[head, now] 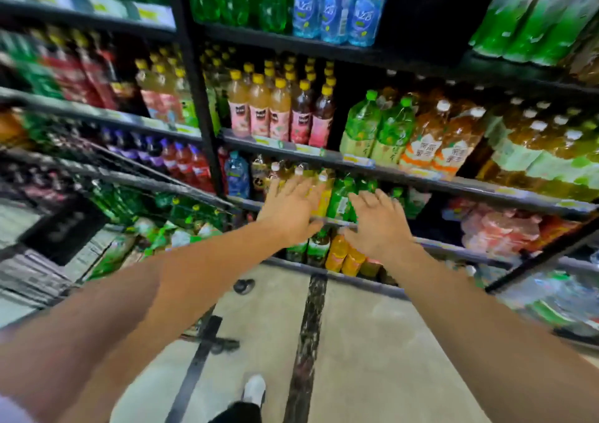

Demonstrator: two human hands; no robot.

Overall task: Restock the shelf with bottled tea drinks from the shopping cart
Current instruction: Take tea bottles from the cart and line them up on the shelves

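Both arms reach forward to a low shelf [460,185] of small tea bottles. My left hand [291,207] is spread, fingers straight, over yellow-labelled tea bottles [321,195] with white caps. My right hand [379,225] is also spread, just right of green-labelled tea bottles [340,199]. Neither hand holds anything. The shopping cart [136,202] stands at the left with green-labelled bottles [181,215] and packs lying inside. The view is blurred.
Shelves above carry pink-labelled juice bottles [269,111], large green and amber tea bottles [405,131], and blue water bottles [334,4]. The bottom shelf holds orange bottles [346,254]. A black upright post [197,98] divides the racks. My white shoe [254,390] is on the tiled floor.
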